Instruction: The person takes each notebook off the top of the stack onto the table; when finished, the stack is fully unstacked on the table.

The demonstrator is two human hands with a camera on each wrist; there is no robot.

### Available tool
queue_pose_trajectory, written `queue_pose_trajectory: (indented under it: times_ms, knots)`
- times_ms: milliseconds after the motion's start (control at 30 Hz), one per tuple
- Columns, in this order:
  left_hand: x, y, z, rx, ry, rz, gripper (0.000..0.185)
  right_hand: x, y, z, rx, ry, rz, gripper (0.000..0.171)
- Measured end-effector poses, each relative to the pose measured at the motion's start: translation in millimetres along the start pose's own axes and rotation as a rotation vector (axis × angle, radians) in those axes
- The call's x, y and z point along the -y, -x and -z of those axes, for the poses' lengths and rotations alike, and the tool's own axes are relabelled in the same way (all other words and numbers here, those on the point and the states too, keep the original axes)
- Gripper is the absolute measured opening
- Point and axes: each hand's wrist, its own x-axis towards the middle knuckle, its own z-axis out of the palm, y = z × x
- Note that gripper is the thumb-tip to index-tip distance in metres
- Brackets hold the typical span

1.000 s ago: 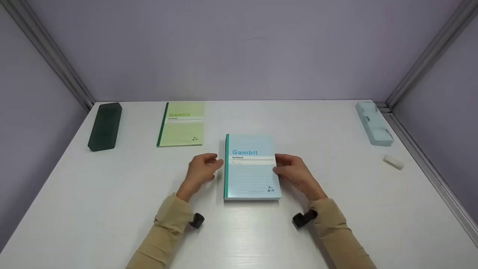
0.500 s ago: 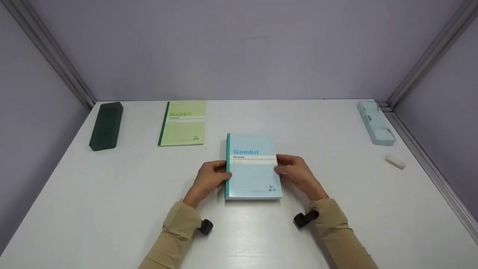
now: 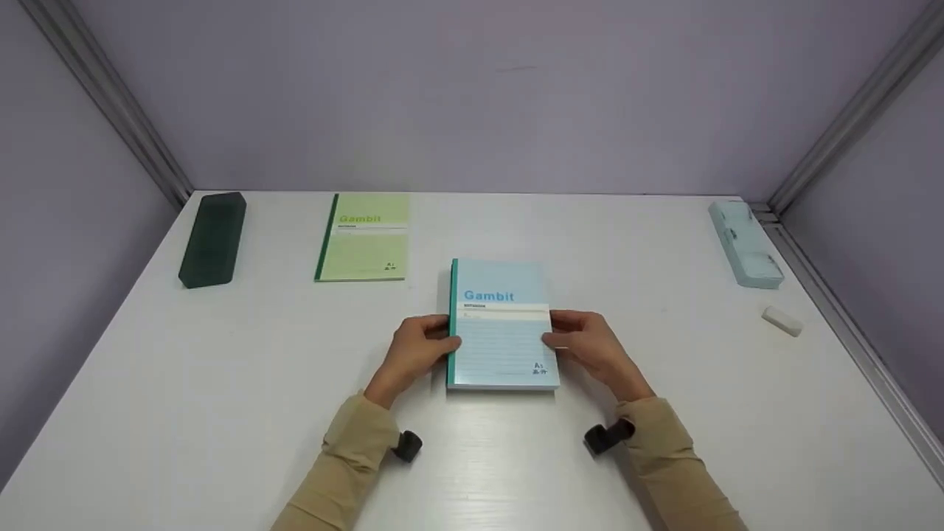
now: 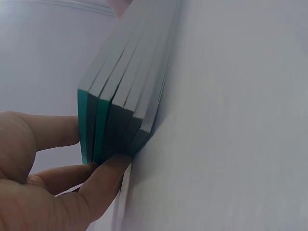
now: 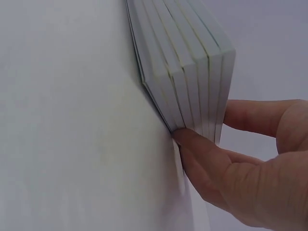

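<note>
A stack of notebooks (image 3: 501, 354) lies in the middle of the white table, a light blue "Gambit" cover with a green spine on top. My left hand (image 3: 414, 355) grips its spine side, thumb on the cover's edge. On the opposite side my right hand (image 3: 596, 352) holds the stack, its thumb over the right edge. In the left wrist view, several spines of the stack (image 4: 132, 106) show between thumb and fingers, slightly stepped. The right wrist view shows the page edges of the stack (image 5: 192, 77), with fingertips at the lowest notebooks.
A green Gambit notebook (image 3: 365, 251) lies at the back left, with a dark green case (image 3: 212, 240) farther left. At the back right is a pale blue pencil case (image 3: 746, 247), and a white eraser (image 3: 782, 321) lies in front of it. Walls border the table behind and beside.
My left hand has moved right from beside the stack and taken hold of its spine side, thumb over the cover. The right hand keeps its hold. The head view has shifted slightly.
</note>
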Motion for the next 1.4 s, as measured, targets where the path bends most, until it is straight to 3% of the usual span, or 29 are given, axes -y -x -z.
queue_pose_trajectory:
  times_ms: [300,533,767,1033,1233,1400]
  knots:
    - [-0.2,0.1,-0.7,-0.012,-0.035,0.004,0.049,-1.6,-0.1,-0.6,-0.01,0.034,0.003,0.055]
    - [0.4,0.9,0.6,0.002,-0.008,-0.009,0.049,2.6,2.4,-1.0,-0.008,0.049,0.003,0.055]
    - [-2.4,2.3,-0.5,0.023,-0.112,-0.053,0.046,-0.1,1.0,0.4,-0.002,0.054,0.021,0.055]
    - [-1.5,1.4,0.1,0.052,-0.076,-0.055,0.045,-1.0,0.6,-0.4,-0.013,0.049,-0.005,0.057]
    - [-2.9,0.9,0.9,0.056,-0.08,-0.025,0.045,-0.5,1.5,0.1,-0.008,0.046,0.0,0.057]
    - [-5.5,1.3,2.8,-0.001,-0.131,0.021,0.039,0.1,1.6,0.7,0.002,0.037,0.008,0.057]
